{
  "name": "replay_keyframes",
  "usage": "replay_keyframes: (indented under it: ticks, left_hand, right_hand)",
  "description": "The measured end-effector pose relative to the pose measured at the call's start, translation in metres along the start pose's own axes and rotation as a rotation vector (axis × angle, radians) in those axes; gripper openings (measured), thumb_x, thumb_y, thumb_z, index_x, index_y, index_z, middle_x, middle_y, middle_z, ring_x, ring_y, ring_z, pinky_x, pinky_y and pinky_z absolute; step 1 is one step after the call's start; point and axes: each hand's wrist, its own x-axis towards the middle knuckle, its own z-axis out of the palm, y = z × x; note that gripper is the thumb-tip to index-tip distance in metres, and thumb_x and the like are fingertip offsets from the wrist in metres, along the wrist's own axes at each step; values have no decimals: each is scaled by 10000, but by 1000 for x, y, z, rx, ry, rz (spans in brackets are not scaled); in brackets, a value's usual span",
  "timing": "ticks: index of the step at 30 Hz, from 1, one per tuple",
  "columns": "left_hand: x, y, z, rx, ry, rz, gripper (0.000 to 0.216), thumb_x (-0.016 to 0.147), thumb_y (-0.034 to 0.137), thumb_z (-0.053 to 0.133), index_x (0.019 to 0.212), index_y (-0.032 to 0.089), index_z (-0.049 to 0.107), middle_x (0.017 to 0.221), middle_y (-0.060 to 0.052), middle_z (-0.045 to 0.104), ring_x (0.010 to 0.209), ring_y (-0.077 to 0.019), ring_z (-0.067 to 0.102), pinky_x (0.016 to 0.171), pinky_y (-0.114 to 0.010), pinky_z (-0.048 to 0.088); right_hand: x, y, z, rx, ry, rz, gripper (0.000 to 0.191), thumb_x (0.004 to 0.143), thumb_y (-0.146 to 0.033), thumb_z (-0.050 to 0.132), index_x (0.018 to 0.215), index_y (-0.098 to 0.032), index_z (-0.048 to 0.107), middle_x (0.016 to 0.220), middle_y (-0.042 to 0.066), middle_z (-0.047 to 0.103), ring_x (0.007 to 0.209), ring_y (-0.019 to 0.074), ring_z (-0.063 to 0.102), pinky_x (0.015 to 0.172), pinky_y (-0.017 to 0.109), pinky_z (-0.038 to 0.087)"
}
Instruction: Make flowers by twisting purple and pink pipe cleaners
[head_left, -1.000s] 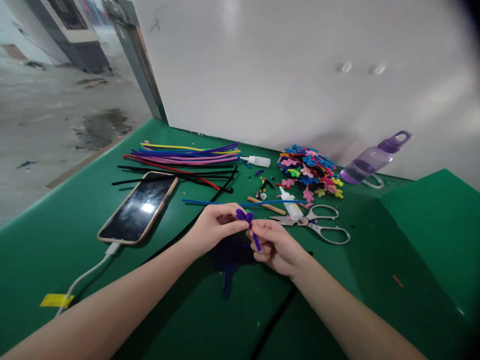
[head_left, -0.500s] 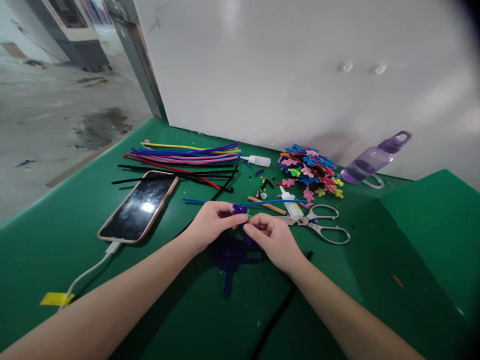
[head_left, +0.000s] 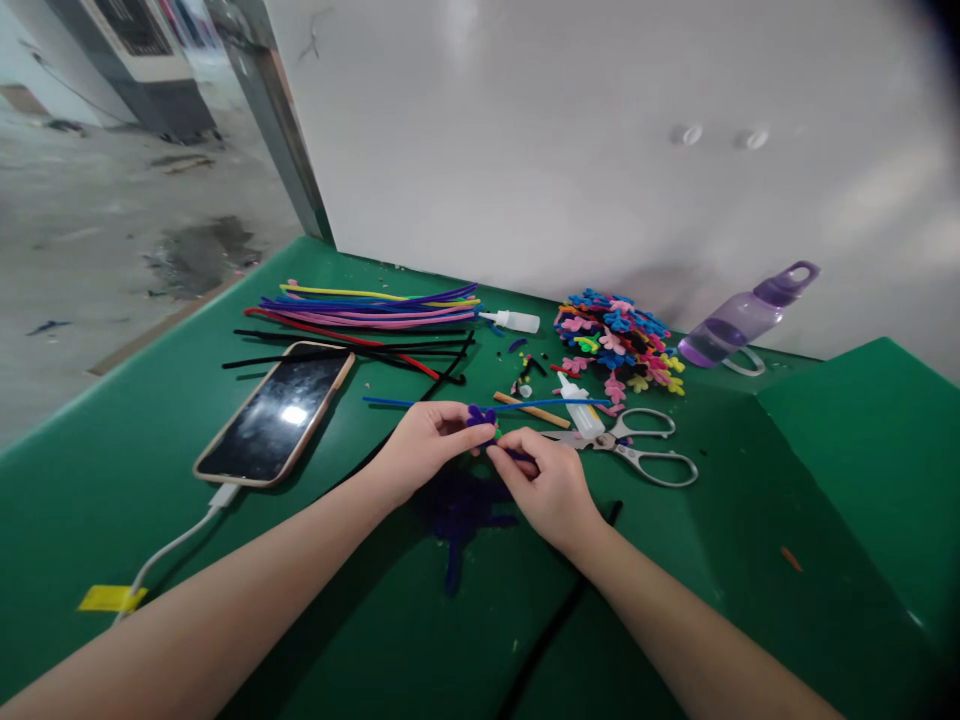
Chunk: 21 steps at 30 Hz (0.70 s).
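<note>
Silver scissors (head_left: 605, 441) — near hand (head_left: 549, 487) (right)

Left hand (head_left: 426, 447): slim, bare, with slender fingers left uncovered
Right hand (head_left: 551, 488): likewise bare, smooth-backed, softly rounded at the knuckles
Left forearm (head_left: 277, 585): smooth, uncovered, narrowed toward the wrist
Right forearm (head_left: 682, 615): uncovered, similarly tapered
Upper arms: cut off by the view's edge
Fingernails: too small to be made out

A phone (head_left: 259, 432) lies plugged into a white cable (head_left: 180, 538), a purple bottle (head_left: 731, 328) near the pale wall (head_left: 525, 150).
</note>
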Motion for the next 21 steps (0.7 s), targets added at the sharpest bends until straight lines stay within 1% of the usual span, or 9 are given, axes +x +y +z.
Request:
replay_keyframes:
  ticks: [3,5,7,10,12,15,18,21]
  left_hand:
    - [0,2,3,-52,-34,23,184,714,328,669,734,145,651,689,2,622,687,-118,565,699,-232,442]
    - [-1,4,4,-58,-70,27,177,723,320,660,740,145,649,691,4,617,700,-119,565,715,-234,442]
    - [-1,4,4,-36,-74,28,172,714,313,668,734,143,646,672,10,605,670,-115,555,688,-230,441]
    - [-1,4,4,2,-17,31,171,709,311,672,728,143,642,647,18,590,645,-111,543,661,-221,432]
    - [-2,3,4,24,8,36,177,715,316,667,721,142,637,638,20,581,642,-106,535,649,-212,422]
    - [-2,1,4,60,15,41,188,722,323,658,713,137,632,628,20,574,634,-102,521,627,-204,406]
    - [-2,1,4,100,1,31,195,720,322,653,692,131,633,608,15,572,615,-108,516,609,-212,403]
    - [-1,2,3,104,-25,14,188,714,317,656,711,129,648,619,7,591,619,-117,528,617,-224,417]
  right_hand:
    - [4,-4,-2,223,-54,217,202,847,-336,495,778,-182,606,583,-12,558,446,76,411,444,206,344]
    - [7,-5,-3,323,-79,292,221,840,-351,501,777,-176,621,618,0,584,462,77,400,445,210,340]
    - [8,-5,-3,389,-91,322,219,831,-354,510,785,-175,629,691,18,616,510,87,432,465,215,351]
    - [8,-1,-1,410,-101,337,206,816,-354,523,796,-178,628,672,14,588,535,98,435,470,220,341]
    - [8,0,0,395,-111,342,193,807,-345,525,787,-177,618,620,-4,532,515,93,399,461,218,322]
    - [9,1,-2,352,-148,345,160,792,-314,524,738,-173,576,550,-37,429,482,79,341,447,207,294]
    - [9,0,-5,288,-188,282,135,778,-274,518,682,-181,499,512,-60,359,465,72,326,449,197,283]
    - [9,-1,-6,234,-200,187,130,779,-252,501,678,-188,452,525,-61,367,467,70,335,467,197,285]
